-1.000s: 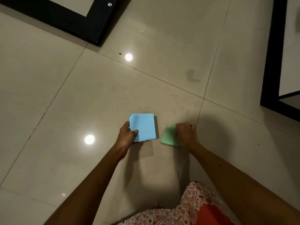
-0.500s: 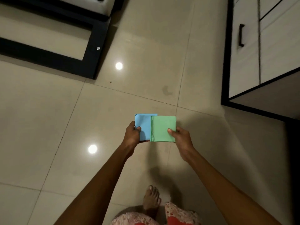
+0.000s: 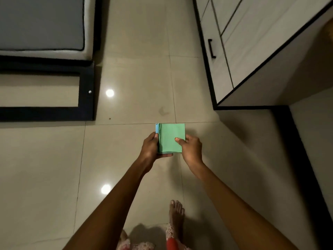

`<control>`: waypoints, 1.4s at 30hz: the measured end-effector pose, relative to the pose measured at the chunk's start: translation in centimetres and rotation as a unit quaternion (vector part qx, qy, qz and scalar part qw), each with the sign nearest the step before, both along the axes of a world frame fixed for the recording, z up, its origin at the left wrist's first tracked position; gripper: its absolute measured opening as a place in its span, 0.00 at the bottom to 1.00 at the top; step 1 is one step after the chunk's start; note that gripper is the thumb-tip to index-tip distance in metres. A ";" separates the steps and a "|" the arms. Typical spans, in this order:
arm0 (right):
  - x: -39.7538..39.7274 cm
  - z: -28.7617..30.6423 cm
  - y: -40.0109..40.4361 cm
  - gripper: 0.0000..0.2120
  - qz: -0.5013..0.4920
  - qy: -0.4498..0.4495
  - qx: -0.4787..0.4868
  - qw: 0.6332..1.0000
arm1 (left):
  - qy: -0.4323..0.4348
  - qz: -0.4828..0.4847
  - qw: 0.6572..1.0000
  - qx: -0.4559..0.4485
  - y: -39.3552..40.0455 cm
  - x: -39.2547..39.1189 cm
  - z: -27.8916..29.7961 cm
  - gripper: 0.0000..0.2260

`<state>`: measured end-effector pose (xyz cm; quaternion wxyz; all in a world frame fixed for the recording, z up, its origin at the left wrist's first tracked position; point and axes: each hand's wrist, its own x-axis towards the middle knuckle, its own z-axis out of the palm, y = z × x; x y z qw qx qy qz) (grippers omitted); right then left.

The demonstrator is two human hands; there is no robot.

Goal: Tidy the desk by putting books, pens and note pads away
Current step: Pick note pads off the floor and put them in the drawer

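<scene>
A green note pad (image 3: 171, 136) lies stacked on top of a blue note pad (image 3: 157, 128), of which only a thin strip shows at the left edge. My left hand (image 3: 151, 147) grips the stack from the left and below. My right hand (image 3: 191, 149) pinches the green pad at its lower right corner, thumb on top. Both pads are held above the tiled floor, in front of me.
A bed with a black frame (image 3: 86, 98) stands at the left. A white cabinet with black trim and a black handle (image 3: 211, 48) stands at the right. Glossy beige floor tiles (image 3: 137, 78) run between them. My bare foot (image 3: 176, 215) shows below.
I lifted both pads off the floor. The green pad, beside the blue one half a second ago, now lies on top of it. The view has risen and shifted toward the cabinet.
</scene>
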<state>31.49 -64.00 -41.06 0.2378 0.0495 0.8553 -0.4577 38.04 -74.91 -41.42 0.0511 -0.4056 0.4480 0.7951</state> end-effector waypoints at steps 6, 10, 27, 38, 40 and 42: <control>1.2 4.4 1.9 0.10 -0.063 0.032 0.035 0.997 | 0.047 -0.092 0.995 -0.004 1.7 -0.4 4.3 0.16; 1.3 6.7 3.7 0.12 -0.061 0.036 0.069 0.995 | 0.055 -0.121 0.991 -0.032 3.2 -0.8 6.1 0.13; -3.4 16.7 13.0 0.16 -0.308 -0.113 -0.123 0.937 | 0.066 -0.375 0.919 -0.106 12.9 -7.7 16.4 0.23; -7.0 24.0 20.5 0.16 -0.418 -0.053 -0.156 0.894 | 0.089 -0.353 0.917 -0.160 21.3 -14.5 24.6 0.11; -7.8 25.8 22.0 0.15 -0.433 -0.038 -0.157 0.887 | 0.132 -0.384 0.902 -0.149 22.6 -15.3 26.0 0.13; -8.5 27.4 23.3 0.15 -0.441 -0.018 -0.155 0.884 | 0.157 -0.399 0.890 -0.152 23.7 -16.0 27.2 0.16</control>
